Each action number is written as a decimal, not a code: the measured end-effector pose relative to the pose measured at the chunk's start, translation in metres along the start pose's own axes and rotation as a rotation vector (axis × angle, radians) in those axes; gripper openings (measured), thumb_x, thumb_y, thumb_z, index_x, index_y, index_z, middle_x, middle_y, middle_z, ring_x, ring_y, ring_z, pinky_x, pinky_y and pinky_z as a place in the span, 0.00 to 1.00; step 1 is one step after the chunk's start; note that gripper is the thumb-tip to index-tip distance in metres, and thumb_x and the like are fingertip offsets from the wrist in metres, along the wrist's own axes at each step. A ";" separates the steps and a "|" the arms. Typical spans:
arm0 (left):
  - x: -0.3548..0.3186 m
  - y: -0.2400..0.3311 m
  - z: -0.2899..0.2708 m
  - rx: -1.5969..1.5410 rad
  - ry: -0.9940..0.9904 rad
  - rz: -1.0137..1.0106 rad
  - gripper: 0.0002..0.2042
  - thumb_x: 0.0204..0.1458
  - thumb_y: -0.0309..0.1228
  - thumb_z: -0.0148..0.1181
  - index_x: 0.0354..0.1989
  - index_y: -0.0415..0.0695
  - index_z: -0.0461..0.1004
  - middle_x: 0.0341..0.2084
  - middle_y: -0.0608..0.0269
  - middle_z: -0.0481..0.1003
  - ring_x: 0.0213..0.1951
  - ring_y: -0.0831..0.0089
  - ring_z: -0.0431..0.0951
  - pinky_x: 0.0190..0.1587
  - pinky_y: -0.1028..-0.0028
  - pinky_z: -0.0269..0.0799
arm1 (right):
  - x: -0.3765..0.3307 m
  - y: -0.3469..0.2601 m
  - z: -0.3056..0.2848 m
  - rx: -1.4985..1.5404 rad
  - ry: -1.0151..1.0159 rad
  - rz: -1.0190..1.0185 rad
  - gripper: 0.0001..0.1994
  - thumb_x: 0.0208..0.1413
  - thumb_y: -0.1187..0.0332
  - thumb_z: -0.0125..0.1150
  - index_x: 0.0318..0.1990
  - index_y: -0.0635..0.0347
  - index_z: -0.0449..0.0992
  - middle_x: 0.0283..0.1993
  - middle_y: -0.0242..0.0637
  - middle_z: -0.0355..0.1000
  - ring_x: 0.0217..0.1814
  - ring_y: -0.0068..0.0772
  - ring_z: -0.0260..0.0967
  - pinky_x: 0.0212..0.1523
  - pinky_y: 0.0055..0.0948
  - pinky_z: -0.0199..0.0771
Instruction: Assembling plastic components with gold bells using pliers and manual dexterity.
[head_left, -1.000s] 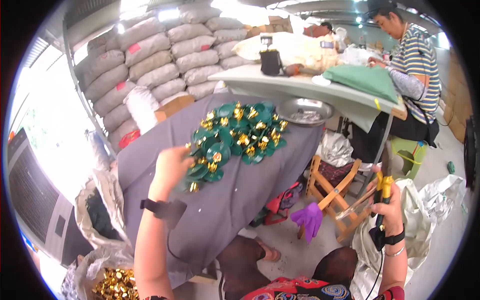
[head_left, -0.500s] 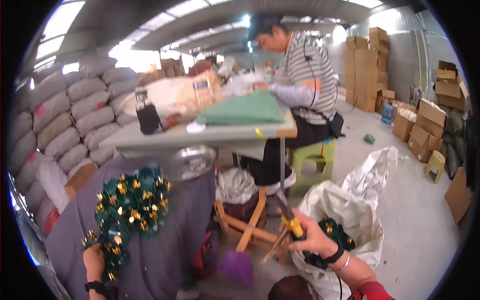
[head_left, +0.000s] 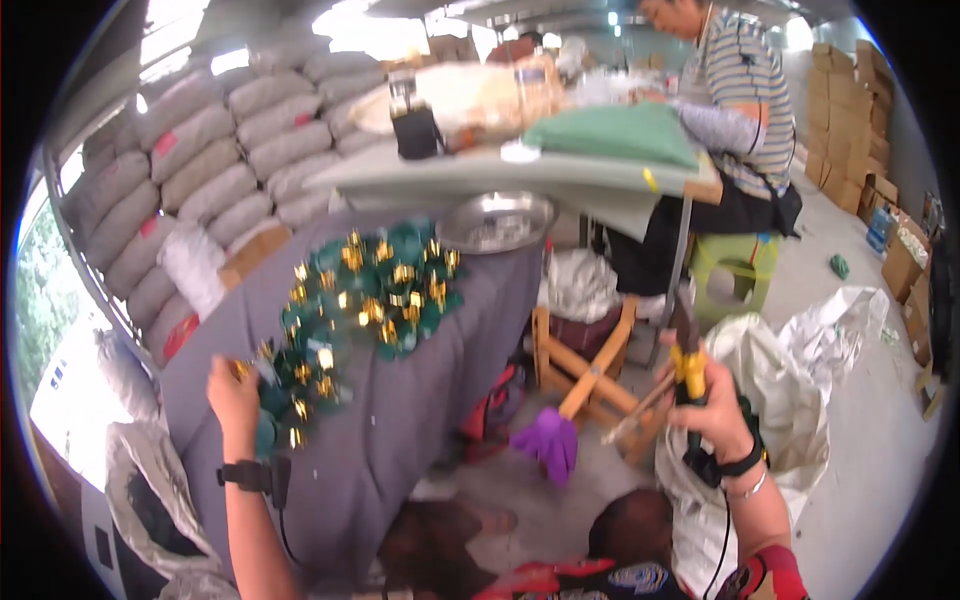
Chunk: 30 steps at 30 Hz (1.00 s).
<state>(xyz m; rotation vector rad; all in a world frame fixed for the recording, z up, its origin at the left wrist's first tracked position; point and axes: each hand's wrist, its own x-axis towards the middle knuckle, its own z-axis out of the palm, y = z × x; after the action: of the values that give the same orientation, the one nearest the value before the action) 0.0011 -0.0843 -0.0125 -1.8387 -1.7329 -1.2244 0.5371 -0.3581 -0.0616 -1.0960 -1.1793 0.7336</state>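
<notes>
On the grey-purple cloth lies a heap of dark green round pieces with shiny gold bow-like parts (head_left: 375, 290). My left hand (head_left: 235, 395) is at the heap's left end, its fingers closed around a green-and-gold piece (head_left: 243, 370); the fingertips are partly hidden and small. Off to the right, above a white sack, my right hand (head_left: 712, 405) grips a pliers-like tool with a yellow and black handle (head_left: 688, 370). The tool's dark narrow end points up. A thin brown stick (head_left: 640, 415) shows beside that hand; whether I hold it cannot be told.
A metal bowl (head_left: 500, 222) with small pale pieces stands at the cloth's far edge. Beyond is a table (head_left: 460, 170) with a green cushion-like bundle (head_left: 610, 132), where a person in a striped shirt sits. A wooden folding frame (head_left: 585, 372) and white sack (head_left: 810, 440) stand on the right.
The view has swung left and down, so the scene sits farther right and higher. My left hand has risen from the heap's near end to its left side. The right hand still grips the tool.
</notes>
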 end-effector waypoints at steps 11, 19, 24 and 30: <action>-0.219 0.250 0.101 -1.013 -0.469 0.172 0.17 0.42 0.19 0.65 0.43 0.43 0.77 0.38 0.56 0.78 0.42 0.63 0.78 0.45 0.70 0.73 | 0.021 0.004 0.039 -0.178 0.037 -0.134 0.32 0.34 0.78 0.62 0.55 0.62 0.67 0.56 0.35 0.62 0.41 0.21 0.68 0.37 0.21 0.72; -0.288 0.250 0.186 -0.895 -0.512 0.160 0.18 0.39 0.20 0.67 0.42 0.44 0.77 0.37 0.51 0.77 0.43 0.56 0.76 0.47 0.64 0.73 | 0.033 0.033 0.064 -0.468 -0.092 -0.308 0.25 0.35 0.76 0.62 0.47 0.66 0.68 0.60 0.46 0.59 0.58 0.45 0.63 0.57 0.35 0.64; -0.282 0.257 0.186 -0.929 -0.559 0.061 0.21 0.38 0.22 0.68 0.45 0.43 0.75 0.39 0.53 0.78 0.44 0.55 0.75 0.48 0.61 0.69 | 0.060 0.068 0.083 -0.623 -0.184 -0.428 0.26 0.35 0.77 0.62 0.48 0.65 0.67 0.61 0.50 0.59 0.60 0.50 0.62 0.58 0.38 0.64; -0.283 0.249 0.190 -0.842 -0.633 0.039 0.21 0.39 0.23 0.66 0.47 0.45 0.74 0.41 0.59 0.77 0.45 0.56 0.74 0.48 0.60 0.66 | 0.068 0.089 0.100 -0.663 -0.346 -0.360 0.27 0.35 0.79 0.61 0.50 0.64 0.65 0.63 0.50 0.57 0.61 0.53 0.61 0.57 0.39 0.65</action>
<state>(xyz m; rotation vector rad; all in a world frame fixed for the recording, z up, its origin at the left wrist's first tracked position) 0.3304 -0.1764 -0.2594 -2.9900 -1.5280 -1.6324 0.4665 -0.2396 -0.1205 -1.2640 -1.9418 0.2461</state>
